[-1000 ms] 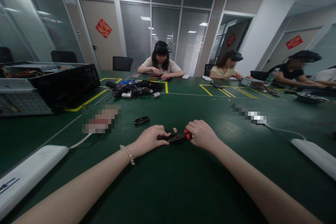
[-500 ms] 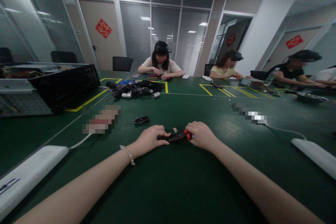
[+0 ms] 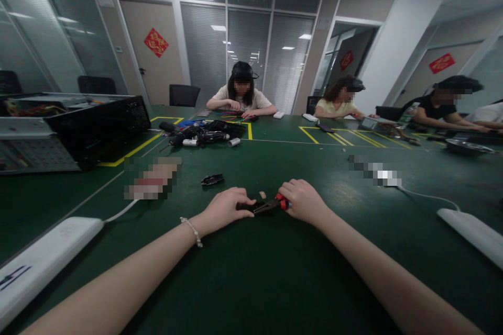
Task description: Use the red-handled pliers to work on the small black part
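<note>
My left hand [image 3: 225,208] rests on the green table [image 3: 251,272] with its fingers closed round a small black part [image 3: 247,207]. My right hand [image 3: 303,200] is closed on the red handles of a pair of pliers [image 3: 271,204], whose dark jaws point left and meet the black part. A tiny pale piece [image 3: 262,194] lies just behind the pliers. A loose black part [image 3: 212,180] lies further back to the left.
A white power bank [image 3: 43,259] with a cable lies at the near left, another white device [image 3: 471,233] at the right. An open black computer case [image 3: 74,128] stands at the far left. A heap of dark tools [image 3: 200,134] lies mid-table. Other people sit working at the far side.
Both hands stay in place on the part and the pliers; the view has shifted very slightly.
</note>
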Available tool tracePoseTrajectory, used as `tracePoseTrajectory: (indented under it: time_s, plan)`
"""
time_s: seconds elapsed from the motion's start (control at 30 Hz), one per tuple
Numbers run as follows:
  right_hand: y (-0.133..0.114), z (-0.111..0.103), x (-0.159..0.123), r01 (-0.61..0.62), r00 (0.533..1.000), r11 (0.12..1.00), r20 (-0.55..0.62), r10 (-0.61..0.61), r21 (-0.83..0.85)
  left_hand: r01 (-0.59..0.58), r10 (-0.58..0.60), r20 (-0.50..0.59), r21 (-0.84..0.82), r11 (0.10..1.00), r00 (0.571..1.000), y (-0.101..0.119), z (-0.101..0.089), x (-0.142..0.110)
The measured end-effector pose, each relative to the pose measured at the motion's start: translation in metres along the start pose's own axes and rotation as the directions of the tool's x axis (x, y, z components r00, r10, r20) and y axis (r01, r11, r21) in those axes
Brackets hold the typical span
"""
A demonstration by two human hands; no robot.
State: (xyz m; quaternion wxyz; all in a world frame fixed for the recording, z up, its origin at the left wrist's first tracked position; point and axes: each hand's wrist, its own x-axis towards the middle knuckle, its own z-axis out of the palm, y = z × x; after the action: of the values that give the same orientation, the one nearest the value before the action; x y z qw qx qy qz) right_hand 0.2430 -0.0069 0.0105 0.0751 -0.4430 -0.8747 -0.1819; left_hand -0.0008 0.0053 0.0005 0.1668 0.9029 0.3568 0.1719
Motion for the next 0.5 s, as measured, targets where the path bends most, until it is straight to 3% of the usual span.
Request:
tracePoseTrajectory:
  time_s: [0.23, 0.5]
  plan:
    - [-0.005, -0.011, 0.0, -0.001, 1.0, 0.996, 0.031, 0.004, -0.085, -0.001, 0.001, -0.008, 0.028, 1.0, 1.0, 0.002, -0.001, 0.0]
    - [-0.003, -0.004, -0.001, -0.036, 0.998, 0.999, 0.054, 0.037, -0.01, -0.012, 0.013, -0.021, 0.016, 1.0, 1.0, 0.001, 0.0, 0.0]
